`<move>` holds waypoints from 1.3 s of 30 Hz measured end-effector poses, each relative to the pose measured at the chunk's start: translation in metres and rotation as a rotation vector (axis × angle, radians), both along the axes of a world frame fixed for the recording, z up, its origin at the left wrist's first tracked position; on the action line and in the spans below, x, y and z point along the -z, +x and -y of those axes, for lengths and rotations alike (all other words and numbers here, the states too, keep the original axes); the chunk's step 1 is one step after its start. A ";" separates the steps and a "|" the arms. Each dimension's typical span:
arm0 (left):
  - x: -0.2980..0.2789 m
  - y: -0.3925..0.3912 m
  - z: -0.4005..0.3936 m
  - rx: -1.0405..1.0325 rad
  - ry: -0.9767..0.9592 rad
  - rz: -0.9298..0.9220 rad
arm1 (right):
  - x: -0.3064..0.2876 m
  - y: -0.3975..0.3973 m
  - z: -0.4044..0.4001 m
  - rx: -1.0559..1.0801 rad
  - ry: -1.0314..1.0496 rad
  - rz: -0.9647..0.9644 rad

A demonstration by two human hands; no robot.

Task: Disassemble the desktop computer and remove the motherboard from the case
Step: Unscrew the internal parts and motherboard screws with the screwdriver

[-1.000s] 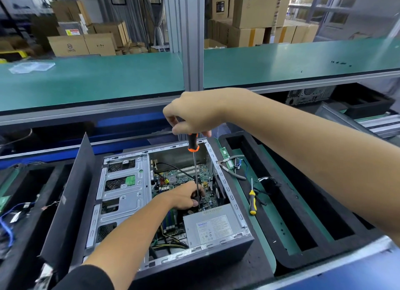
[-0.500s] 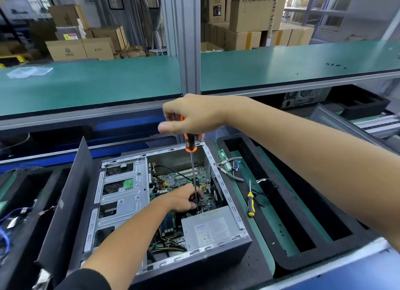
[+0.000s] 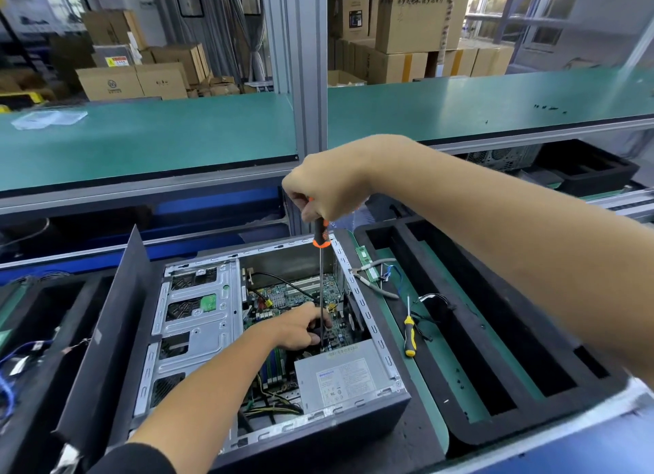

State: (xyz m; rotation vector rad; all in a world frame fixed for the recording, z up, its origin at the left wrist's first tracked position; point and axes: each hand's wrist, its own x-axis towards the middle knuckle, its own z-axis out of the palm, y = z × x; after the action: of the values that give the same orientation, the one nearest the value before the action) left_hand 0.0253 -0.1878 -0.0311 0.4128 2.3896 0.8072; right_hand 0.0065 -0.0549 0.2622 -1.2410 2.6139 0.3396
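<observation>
Both hands are busy over the open computer case (image 3: pixel 311 434), which lies on its side on the bench with its inside facing up. Up high, the right hand (image 3: pixel 327 190) is curled round the black-and-orange handle of a long screwdriver (image 3: pixel 321 236), whose thin shaft stands nearly upright and runs down into the case. Down inside, the left hand (image 3: pixel 300 326) sits on the motherboard (image 3: pixel 283 296), fingers bent around the lower end of the shaft; whether it truly pinches the shaft or only steadies it I cannot tell. The green motherboard is seated in the case, between the silver drive cage (image 3: pixel 196 328) on the left and the case's right wall, with the grey power supply (image 3: pixel 345 378) just nearer than the left hand. A dark side panel (image 3: pixel 106 339) leans upright beside the case's left edge. On the green mat to the right lie a small yellow-handled screwdriver (image 3: pixel 409 335) and a pair of pliers (image 3: pixel 375 277), just beside a black foam tray (image 3: pixel 495 332).
</observation>
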 end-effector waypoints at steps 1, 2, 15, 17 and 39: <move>0.000 -0.001 0.000 0.003 -0.003 -0.003 | 0.002 -0.001 -0.001 -0.016 -0.018 0.026; 0.001 -0.001 0.000 0.006 -0.004 -0.005 | 0.003 -0.002 -0.002 -0.035 -0.051 0.052; 0.002 -0.001 0.001 0.014 -0.035 -0.024 | 0.012 -0.001 -0.005 -0.015 -0.329 0.140; 0.003 -0.002 0.000 -0.001 -0.032 -0.014 | 0.012 -0.005 -0.006 0.024 -0.178 -0.036; -0.001 0.000 0.000 -0.005 -0.040 -0.012 | 0.020 -0.003 -0.002 -0.038 -0.333 0.018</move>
State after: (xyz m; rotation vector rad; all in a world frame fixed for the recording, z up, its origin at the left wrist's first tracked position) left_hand 0.0249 -0.1875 -0.0303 0.3966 2.4151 0.7599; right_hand 0.0030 -0.0533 0.2425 -1.3842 2.7107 -0.1071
